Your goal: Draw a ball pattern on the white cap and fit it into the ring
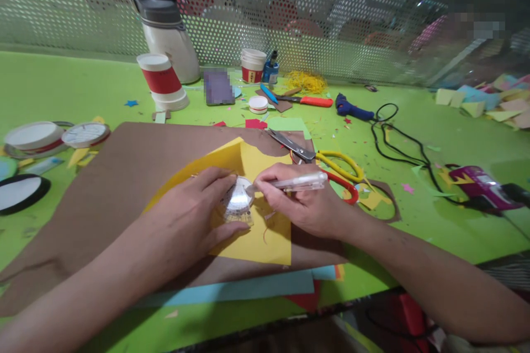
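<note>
A clear protractor-like template (239, 201) with printed markings lies on a sheet of yellow paper (273, 242). My left hand (202, 204) presses it down, fingers along its top and thumb at its lower edge. In my right hand (304, 201) is a clear-barrelled pen (300, 182), its tip at the template's right edge. A thin curved line shows on the paper below the pen. Under the yellow sheet is a large brown sheet (136, 154). Scissors (298, 149) with yellow and red handles lie open just beyond my right hand.
Behind stand a red-and-white cup (163, 83), a white jug (169, 38) and a small tub (252, 66). A red-handled knife (314, 101), a blue glue gun (351, 107) and its black cord are at right. Round lids (35, 137) sit left; paper scraps (492, 99) lie far right.
</note>
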Tool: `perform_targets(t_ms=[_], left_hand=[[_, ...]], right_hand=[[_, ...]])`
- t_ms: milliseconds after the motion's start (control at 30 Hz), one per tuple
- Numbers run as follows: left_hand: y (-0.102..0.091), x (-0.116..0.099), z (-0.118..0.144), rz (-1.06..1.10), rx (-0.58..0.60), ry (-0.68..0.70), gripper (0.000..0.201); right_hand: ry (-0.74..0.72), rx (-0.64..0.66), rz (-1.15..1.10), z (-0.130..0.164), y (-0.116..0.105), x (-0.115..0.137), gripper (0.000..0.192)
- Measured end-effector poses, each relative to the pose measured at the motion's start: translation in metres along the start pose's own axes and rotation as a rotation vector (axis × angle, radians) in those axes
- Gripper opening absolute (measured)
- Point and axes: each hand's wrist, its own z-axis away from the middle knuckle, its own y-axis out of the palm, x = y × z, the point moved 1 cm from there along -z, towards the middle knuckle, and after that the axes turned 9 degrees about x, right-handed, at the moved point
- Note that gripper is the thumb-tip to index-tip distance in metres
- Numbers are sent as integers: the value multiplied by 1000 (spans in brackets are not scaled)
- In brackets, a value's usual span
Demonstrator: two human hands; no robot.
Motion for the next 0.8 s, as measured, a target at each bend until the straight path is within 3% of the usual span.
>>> perform_targets(t_ms=[267,667,800], left_hand=[[-6,-3,-4,43,55,-8,48],[-1,-1,-3,11,32,-13,43],[-2,1,-4,17,7,24,51]], right_hand=[[3,-34,-7,0,2,-1,20],[-15,-58,0,-1,3,-3,20],[10,-42,-40,0,2,-1,21]])
